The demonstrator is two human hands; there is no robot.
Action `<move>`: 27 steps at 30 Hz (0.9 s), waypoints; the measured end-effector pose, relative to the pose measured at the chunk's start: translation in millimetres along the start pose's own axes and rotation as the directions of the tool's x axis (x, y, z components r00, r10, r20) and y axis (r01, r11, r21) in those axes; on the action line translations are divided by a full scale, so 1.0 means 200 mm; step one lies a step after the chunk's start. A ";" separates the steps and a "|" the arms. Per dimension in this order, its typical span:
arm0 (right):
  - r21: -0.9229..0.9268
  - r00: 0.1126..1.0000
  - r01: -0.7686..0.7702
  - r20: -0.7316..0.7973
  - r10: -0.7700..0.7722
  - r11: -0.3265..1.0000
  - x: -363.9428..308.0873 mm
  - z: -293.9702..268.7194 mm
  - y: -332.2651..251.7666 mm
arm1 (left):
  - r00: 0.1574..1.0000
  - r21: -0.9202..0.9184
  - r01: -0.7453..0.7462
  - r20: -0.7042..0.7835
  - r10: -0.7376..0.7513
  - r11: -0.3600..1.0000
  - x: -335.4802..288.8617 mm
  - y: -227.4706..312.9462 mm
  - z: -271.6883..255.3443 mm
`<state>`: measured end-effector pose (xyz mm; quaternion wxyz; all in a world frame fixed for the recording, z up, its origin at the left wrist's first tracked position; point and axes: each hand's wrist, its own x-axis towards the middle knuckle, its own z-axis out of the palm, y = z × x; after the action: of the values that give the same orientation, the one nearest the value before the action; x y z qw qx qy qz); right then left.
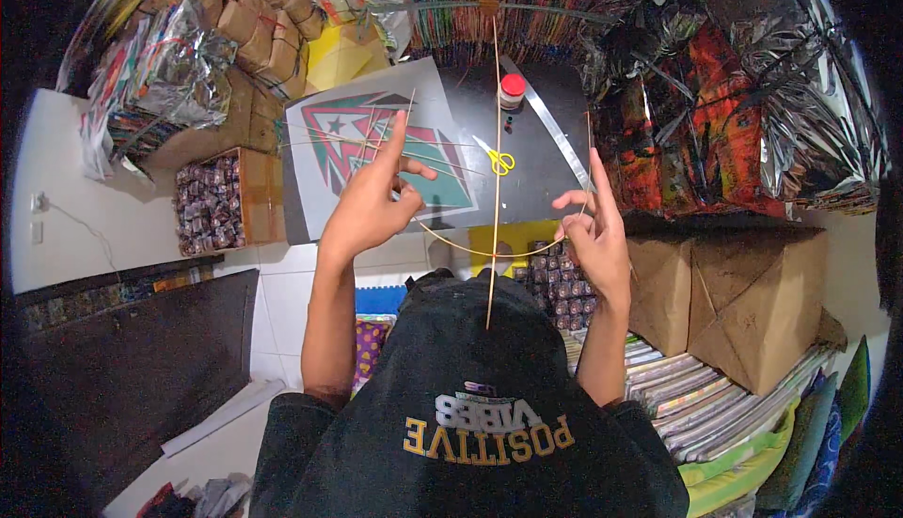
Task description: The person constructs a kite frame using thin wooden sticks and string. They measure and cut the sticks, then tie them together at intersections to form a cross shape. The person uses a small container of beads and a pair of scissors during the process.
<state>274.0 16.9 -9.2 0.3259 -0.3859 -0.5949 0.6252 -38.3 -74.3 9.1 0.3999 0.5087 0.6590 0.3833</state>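
Observation:
Between my hands a thin bamboo cross frame hangs over my lap. Its long straight stick [497, 208] runs upright, and a second bamboo stick [456, 245] crosses it low down, bent into a U. My left hand [372, 194] pinches the bent stick's left side, index finger pointing up along it. On the other side my right hand [599, 241] pinches its right arm the same way. Beyond, on the dark table [376, 217], lies a grey sheet [451, 95] with a red, green and black pattern. Several thin sticks [433, 156] rest across it.
Yellow-handled scissors [501, 162], a red-capped jar [511, 91] and a metal ruler [555, 133] lie on the table. Bundles of coloured sticks [489, 34] line the back. Plastic-wrapped stacks [705, 133] and brown paper parcels [752, 302] crowd the right; a box of spools [212, 203] stands left.

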 end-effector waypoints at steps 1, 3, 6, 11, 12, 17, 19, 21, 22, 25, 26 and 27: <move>-0.001 1.000 -0.009 0.001 0.009 1.000 0.00 0.00 -0.01 | 1.000 0.002 -0.001 0.002 0.001 1.000 0.00 0.01 0.00; -0.004 1.000 0.002 0.011 -0.002 1.000 0.01 0.01 -0.02 | 1.000 0.006 -0.004 0.007 0.004 1.000 0.01 0.03 0.01; -0.033 1.000 0.010 0.022 -0.010 0.999 0.02 0.01 -0.03 | 0.998 0.063 -0.060 0.015 0.059 0.996 0.03 0.02 0.01; -0.039 0.998 0.020 0.055 -0.017 0.999 0.03 0.00 -0.03 | 0.998 0.081 -0.059 0.043 0.056 0.995 0.03 0.02 0.01; -0.044 0.998 0.023 0.063 -0.021 0.999 0.03 0.00 -0.04 | 0.997 0.090 -0.066 0.052 0.061 0.994 0.03 0.02 0.01; -0.074 0.998 0.026 0.061 -0.022 0.997 0.04 -0.01 -0.05 | 0.995 0.074 -0.086 0.055 0.082 0.994 0.04 0.02 0.01; -0.067 0.998 0.028 0.063 -0.024 0.997 0.04 0.00 -0.06 | 0.995 0.063 -0.084 0.061 0.080 0.994 0.04 0.02 0.01; -0.060 0.997 0.025 0.068 -0.021 0.998 0.05 0.00 -0.06 | 0.995 0.079 -0.080 0.072 0.075 0.994 0.05 0.03 0.01; -0.057 0.997 0.024 0.071 -0.020 0.998 0.05 0.00 -0.06 | 0.995 0.084 -0.074 0.078 0.068 0.994 0.05 0.03 0.02; -0.062 0.996 0.036 0.089 -0.030 0.997 0.06 0.00 -0.08 | 0.994 0.075 -0.080 0.079 0.074 0.994 0.06 0.02 0.02; -0.066 0.997 0.034 0.075 -0.029 0.997 0.06 0.00 -0.07 | 0.993 0.060 -0.095 0.071 0.091 0.994 0.06 0.01 0.03; -0.071 0.998 0.032 0.060 -0.028 0.997 0.06 0.00 -0.06 | 0.992 0.045 -0.110 0.062 0.107 0.993 0.07 0.00 0.03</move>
<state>268.2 28.3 0.9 0.3036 -0.3697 -0.6320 0.6097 -34.7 -60.8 5.4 0.3857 0.5645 0.6272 0.3731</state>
